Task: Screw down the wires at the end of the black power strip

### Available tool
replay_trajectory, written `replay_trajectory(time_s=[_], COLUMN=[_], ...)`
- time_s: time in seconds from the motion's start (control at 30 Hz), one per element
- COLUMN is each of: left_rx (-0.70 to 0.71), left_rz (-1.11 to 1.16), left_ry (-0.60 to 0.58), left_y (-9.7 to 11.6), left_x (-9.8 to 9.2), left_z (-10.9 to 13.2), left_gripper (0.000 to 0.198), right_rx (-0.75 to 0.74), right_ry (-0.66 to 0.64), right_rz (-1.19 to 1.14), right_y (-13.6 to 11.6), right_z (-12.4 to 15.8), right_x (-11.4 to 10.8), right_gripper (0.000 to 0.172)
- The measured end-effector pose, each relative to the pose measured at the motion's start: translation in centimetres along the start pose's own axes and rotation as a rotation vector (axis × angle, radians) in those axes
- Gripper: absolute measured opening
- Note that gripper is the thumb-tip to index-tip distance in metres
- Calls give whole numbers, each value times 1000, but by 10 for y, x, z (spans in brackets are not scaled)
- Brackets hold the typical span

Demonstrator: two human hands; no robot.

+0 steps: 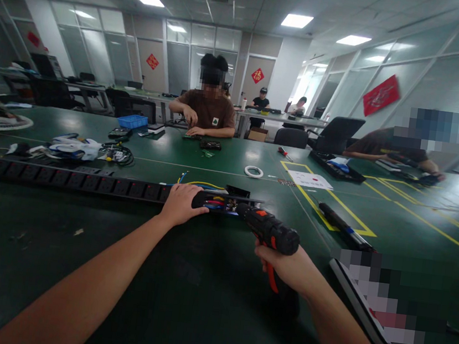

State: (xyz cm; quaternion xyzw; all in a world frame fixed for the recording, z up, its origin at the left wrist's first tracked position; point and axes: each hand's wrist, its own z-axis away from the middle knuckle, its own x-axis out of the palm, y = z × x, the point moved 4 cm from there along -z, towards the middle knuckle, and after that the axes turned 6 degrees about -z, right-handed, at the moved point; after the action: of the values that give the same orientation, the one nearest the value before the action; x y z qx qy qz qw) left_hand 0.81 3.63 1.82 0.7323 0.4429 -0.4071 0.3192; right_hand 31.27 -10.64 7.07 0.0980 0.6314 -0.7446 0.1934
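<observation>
A long black power strip (86,181) lies across the green desk (117,270), running from the far left edge of the view to just in front of the person. Its row of sockets stops near the left hand (183,204), and the right end is open, with coloured wires (213,202) showing inside and a few loose ends sticking out on the far side. The left hand lies over the strip just left of this opening, thumb toward the right; whether its grip is tight or it only presses down, I cannot tell. The right hand (283,265) has its grip closed around the handle of a black and orange drill (266,229). The drill's nose points left and away, right up at the open end; the exact contact of its tip is too small to make out.

Beyond the strip sits a white ring (253,171), with a sheet of paper (310,179) farther right and a screwdriver (285,154) behind them. To the left are a bundle in clear plastic (75,147) and some black cables (118,154). At the far side of the desk, a co-worker (208,108) sits near a blue basket (132,121).
</observation>
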Motion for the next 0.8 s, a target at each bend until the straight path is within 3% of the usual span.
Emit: replay_trajectory(time_s=[0.8], left_rx=[5], left_rz=[2], left_ry=[9], left_y=[-2], left_x=[5], left_z=[-1], left_gripper=[63], right_rx=[4], right_ry=[15], right_rz=[31], right_y=[-2], right_z=[0], right_x=[0], right_gripper=[14])
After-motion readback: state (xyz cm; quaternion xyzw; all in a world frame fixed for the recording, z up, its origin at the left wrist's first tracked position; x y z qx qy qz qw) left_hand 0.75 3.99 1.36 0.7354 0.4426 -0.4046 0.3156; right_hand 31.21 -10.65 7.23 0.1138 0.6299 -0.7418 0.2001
